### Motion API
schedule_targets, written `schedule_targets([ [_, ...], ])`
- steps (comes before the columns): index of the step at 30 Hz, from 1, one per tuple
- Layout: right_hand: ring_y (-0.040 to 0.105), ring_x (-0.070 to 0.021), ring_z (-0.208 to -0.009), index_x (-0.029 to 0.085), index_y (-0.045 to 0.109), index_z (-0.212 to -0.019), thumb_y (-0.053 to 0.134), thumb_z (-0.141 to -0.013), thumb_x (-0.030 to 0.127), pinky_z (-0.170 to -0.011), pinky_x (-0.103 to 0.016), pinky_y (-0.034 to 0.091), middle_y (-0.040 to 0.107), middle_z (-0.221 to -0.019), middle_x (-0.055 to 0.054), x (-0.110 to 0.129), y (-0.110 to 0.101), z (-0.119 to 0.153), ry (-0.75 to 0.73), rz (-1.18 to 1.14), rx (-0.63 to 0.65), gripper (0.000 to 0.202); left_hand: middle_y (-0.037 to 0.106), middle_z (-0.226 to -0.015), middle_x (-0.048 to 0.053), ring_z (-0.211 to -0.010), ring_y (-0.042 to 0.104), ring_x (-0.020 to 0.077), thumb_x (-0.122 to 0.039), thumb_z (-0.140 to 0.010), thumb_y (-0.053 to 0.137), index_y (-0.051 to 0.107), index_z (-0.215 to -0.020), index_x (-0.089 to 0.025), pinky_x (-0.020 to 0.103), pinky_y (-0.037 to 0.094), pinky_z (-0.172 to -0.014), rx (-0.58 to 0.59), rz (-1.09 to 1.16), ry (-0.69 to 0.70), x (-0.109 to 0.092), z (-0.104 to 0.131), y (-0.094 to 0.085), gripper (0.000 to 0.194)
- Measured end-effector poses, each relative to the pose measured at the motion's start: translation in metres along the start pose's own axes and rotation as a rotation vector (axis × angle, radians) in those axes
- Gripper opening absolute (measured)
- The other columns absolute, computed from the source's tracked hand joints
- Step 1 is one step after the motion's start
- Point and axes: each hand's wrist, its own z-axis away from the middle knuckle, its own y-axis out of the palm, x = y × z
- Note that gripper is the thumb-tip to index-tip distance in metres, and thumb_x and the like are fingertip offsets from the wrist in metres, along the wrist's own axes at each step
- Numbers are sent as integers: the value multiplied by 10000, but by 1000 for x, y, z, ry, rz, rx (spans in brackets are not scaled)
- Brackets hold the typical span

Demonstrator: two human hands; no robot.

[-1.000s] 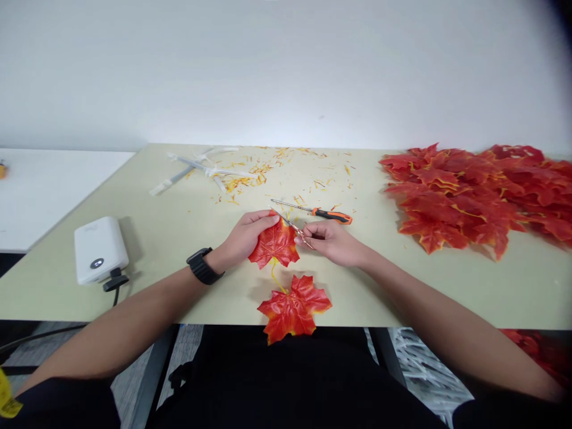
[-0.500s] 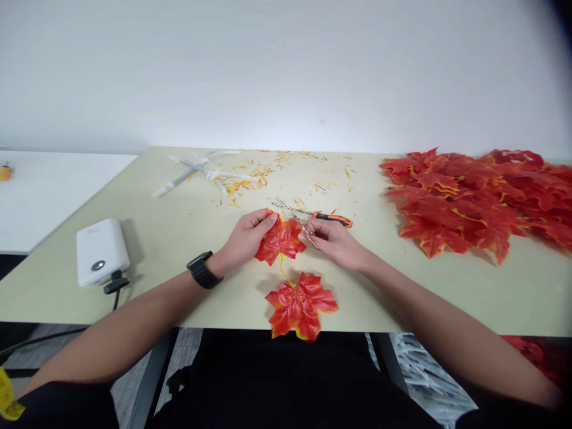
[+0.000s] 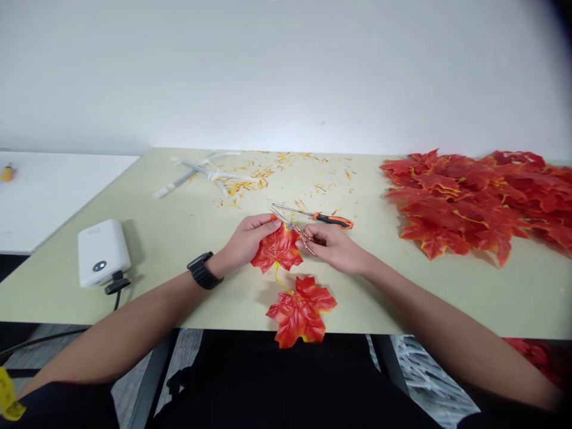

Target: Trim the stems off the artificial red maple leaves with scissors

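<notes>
My left hand (image 3: 247, 239) pinches the upper left edge of a red artificial maple leaf (image 3: 276, 250), thumb on top. In my right hand (image 3: 333, 245) is a pair of scissors (image 3: 298, 231) with copper-coloured handles, its blades lying across the top of that leaf, close to my left thumb. A yellow stem (image 3: 280, 280) joins this leaf to a second red maple leaf (image 3: 302, 310), which hangs slightly over the table's front edge. Just beyond my hands lies a screwdriver (image 3: 333, 220) with an orange and black handle.
A large heap of red maple leaves (image 3: 460, 202) covers the right of the table. Yellow and orange trimmings (image 3: 250, 186) are scattered at the back, beside white-and-grey strips (image 3: 192, 173). A white power bank (image 3: 102, 253) with a cable stands at left.
The scissors have swung to the left over the leaf's top edge. The held leaf has turned and shifted slightly left and down, and the second leaf has rotated a little.
</notes>
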Motion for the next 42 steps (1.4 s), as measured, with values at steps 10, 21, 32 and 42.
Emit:
schedule_targets([
  [10, 331, -110, -639, 207, 374, -718, 646, -934, 476, -586, -273, 262, 371, -689, 33, -3, 0, 0, 14, -36, 17, 440, 681, -750, 14, -629, 617, 128, -412, -832, 790, 721, -822, -160, 240, 485, -616, -3, -16, -6, 2, -1, -1, 261],
  [21, 290, -106, -630, 209, 363, -710, 647, -945, 463, -579, -282, 242, 338, -678, 42, 2, -1, 2, 40, -131, 47, 448, 677, -738, 11, -608, 605, 117, -393, -855, 766, 728, -839, -163, 233, 469, -599, 5, -31, -6, 3, -1, -2, 234],
  [32, 373, -115, -666, 195, 407, -683, 653, -937, 502, -626, -288, 301, 444, -707, 13, -8, 0, -1, 14, -183, -45, 468, 652, -724, 7, -606, 567, 98, -431, -816, 805, 686, -763, -153, 209, 445, -585, -14, -37, 7, 0, -1, 0, 307],
  [42, 312, -107, -643, 196, 404, -696, 657, -931, 555, -594, -277, 261, 392, -692, 29, -7, -6, -2, 15, -63, -109, 497, 632, -752, -3, -624, 539, 92, -513, -913, 715, 643, -821, -167, 212, 439, -591, -68, -180, 118, 2, -4, -1, 365],
])
